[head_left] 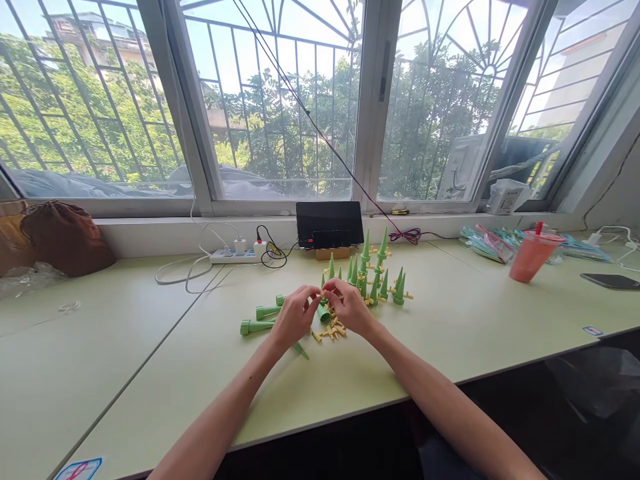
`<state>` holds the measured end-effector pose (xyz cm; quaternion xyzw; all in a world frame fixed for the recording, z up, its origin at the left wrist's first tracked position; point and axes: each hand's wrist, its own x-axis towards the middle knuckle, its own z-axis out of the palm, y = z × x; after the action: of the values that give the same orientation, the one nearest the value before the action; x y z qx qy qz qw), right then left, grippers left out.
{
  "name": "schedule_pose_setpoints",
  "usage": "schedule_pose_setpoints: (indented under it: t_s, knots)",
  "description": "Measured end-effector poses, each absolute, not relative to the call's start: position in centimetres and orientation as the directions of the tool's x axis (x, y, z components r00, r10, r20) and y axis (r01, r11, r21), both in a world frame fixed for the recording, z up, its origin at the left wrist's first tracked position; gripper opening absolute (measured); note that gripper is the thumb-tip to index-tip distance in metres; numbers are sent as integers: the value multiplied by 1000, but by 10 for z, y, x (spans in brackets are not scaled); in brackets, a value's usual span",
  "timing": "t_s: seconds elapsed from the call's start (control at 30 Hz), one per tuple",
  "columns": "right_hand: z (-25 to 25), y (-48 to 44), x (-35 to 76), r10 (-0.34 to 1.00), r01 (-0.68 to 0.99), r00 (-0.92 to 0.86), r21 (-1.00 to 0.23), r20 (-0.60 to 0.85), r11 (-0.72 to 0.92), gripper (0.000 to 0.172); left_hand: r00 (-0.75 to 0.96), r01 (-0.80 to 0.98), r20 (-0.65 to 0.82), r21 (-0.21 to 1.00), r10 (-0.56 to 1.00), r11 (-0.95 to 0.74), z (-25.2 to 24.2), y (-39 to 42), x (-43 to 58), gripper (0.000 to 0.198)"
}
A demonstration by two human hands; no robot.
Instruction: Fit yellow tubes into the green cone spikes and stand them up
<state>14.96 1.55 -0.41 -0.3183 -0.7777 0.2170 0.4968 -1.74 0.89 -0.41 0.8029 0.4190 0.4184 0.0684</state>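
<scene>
My left hand (299, 312) and my right hand (349, 307) meet over the table with their fingertips pinched together. A small yellow valve piece (323, 293) shows between them; the fingers cover most of it. Just beneath, a green plastic watering spike (325, 315) turns its open round end toward me. Loose yellow valve pieces (336, 331) lie in a pile below my hands. Left of my left hand, several green spikes with ribbed caps (253, 327) lie flat, partly hidden by it. Beyond my right hand, several green spikes (399, 290) stand upright with yellow valves fitted at their sides.
A tablet (330, 225) leans at the back by the windowsill. To its left is a power strip (240, 253) with cables. A red drink cup (535, 257), plastic packets (487, 243) and a phone (611, 281) are on the right. A brown drawstring bag (65, 237) sits far left.
</scene>
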Motion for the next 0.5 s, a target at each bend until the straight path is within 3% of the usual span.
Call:
schedule_pose_setpoints:
  t_s: [0.27,0.5]
  knots:
    - [-4,16,149,700,306,-277,-630,659,714,14,285,641,631,434,722,-633,-4,9,-18,24]
    - [-5,18,150,710,371,-130,-630,692,682,16,296,721,624,351,724,-597,-5,10,-20,20]
